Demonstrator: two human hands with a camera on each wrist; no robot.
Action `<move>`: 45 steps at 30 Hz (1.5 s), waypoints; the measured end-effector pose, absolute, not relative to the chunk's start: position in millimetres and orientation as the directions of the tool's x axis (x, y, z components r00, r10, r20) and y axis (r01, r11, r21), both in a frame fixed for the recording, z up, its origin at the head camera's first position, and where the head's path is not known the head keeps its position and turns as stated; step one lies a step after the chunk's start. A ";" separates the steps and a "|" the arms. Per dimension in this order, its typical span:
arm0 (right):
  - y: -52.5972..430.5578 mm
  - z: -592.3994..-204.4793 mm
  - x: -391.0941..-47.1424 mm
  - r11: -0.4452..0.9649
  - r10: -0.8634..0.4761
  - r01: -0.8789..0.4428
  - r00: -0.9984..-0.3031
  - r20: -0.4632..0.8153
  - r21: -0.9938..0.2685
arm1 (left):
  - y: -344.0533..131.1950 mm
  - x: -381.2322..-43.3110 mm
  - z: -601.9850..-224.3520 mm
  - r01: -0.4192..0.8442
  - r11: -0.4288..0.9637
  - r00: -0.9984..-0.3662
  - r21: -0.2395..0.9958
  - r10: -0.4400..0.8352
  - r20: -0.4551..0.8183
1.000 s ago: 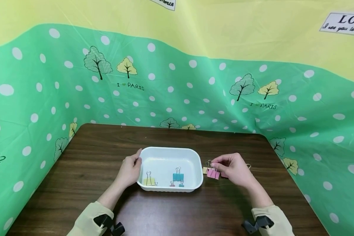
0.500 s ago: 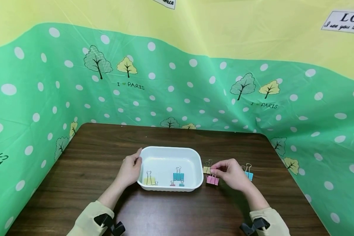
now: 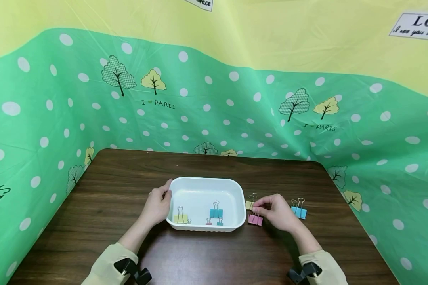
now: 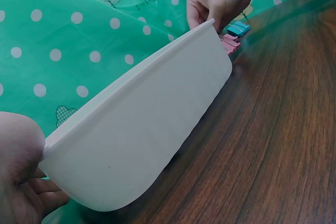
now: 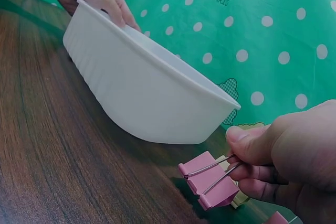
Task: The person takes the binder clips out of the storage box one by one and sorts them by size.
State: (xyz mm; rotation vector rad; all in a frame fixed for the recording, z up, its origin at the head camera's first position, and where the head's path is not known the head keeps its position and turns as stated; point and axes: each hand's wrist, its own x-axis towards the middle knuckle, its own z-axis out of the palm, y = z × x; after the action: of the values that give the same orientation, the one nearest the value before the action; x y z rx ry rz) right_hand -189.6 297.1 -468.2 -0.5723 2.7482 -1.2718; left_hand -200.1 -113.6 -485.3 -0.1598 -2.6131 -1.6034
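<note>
My left hand (image 3: 158,204) grips the left rim of a white plastic tray (image 3: 203,183), thumb at the edge. Inside the tray lie a yellow binder clip (image 3: 180,219), a blue binder clip (image 3: 216,213) and several small clips, including a pink one (image 3: 208,222) and a blue one (image 3: 220,223). Just right of the tray, my right hand (image 3: 276,213) pinches the wire handles of a pink binder clip (image 5: 210,179) between thumb and fingers. A yellow binder clip (image 3: 249,205) lies behind it, partly covered in the right wrist view. Another pink clip (image 5: 276,219) shows at that view's lower edge.
Farther right on the dark wooden table (image 3: 214,257) are a blue binder clip (image 3: 299,212) and a second wire handle beside it, partly hidden. Green and yellow printed cloth (image 3: 207,118) hangs along the back and sides of the table.
My right hand has drawn the pink clip a little toward me and left, away from the yellow clip. The blue clip at right has come into sight. My left hand and the tray stay put.
</note>
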 end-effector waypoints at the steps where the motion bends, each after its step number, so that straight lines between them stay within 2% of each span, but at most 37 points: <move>1: 297.1 -468.6 -189.7 0.595 -0.354 -0.302 -0.931 0.094 -0.745 | -113.6 -200.1 -485.3 0.126 0.451 -0.992 0.884 0.051 0.116; 12: 296.0 -468.7 -189.0 0.612 -0.398 -0.302 -0.916 0.046 -0.731 | -113.5 -199.9 -486.7 0.131 0.448 -0.991 0.884 0.051 0.121; 18: 296.3 -464.6 -192.1 0.607 -0.379 -0.337 -0.919 0.110 -0.720 | -113.3 -199.7 -487.3 0.135 0.444 -0.991 0.886 0.053 0.124; 28: 283.2 -444.4 -194.9 0.524 -0.344 -0.356 -0.919 0.190 -0.774 | -113.6 -199.2 -488.3 0.134 0.443 -0.991 0.886 0.051 0.124; 45: 247.7 -422.0 -199.0 0.460 -0.365 -0.353 -0.911 0.189 -0.815 | -113.7 -199.6 -487.3 0.130 0.445 -0.992 0.886 0.057 0.117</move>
State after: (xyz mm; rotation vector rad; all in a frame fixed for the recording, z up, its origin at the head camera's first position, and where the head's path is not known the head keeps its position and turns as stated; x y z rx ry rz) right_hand -199.0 247.7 -422.0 -0.6579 2.6731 -1.4867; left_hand -199.6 -113.7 -487.3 -0.1694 -2.6106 -1.6108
